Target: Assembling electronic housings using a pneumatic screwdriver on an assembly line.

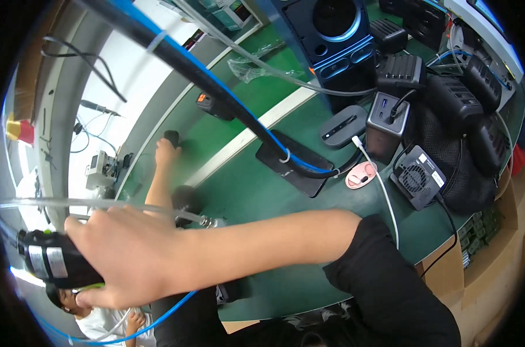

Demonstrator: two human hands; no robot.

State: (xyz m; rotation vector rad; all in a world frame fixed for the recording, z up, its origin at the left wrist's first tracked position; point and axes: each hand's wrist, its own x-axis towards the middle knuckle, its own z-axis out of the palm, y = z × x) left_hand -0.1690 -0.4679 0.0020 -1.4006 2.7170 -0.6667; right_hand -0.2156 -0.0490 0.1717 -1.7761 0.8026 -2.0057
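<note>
We see one hand [129,254] reaching across the frame from the lower right toward nine o'clock, the forearm coming out of a black sleeve [389,283]. By the way the arm enters we judge it to be the right hand. Its grip is closed around a black power tool [51,260] with a green trim and grey labels; fingers wrap over the top and the thumb tucks beneath. The tool's body sticks out of the fist toward nine o'clock, so most of it lies past the knuckles, with only its rear part inside the grip. We cannot find the left hand in view.

A clear tube [100,203] runs just above the knuckles, and a blue cable [170,309] trails from under the wrist toward six o'clock. We judge the main risk to be snagging: the tube or cable could catch on the hand or tool as it moves and drag it off line. The thick black hose [216,87] overhead, bundled with a blue line, could also get in the way.

Another person's arm [161,173] rests on the green counter [262,191] at eleven o'clock of the hand, close enough that we judge a swing of the tool could reach it. The grey boxes [389,118] and the pink piece [360,175] lie well apart at two o'clock.
</note>
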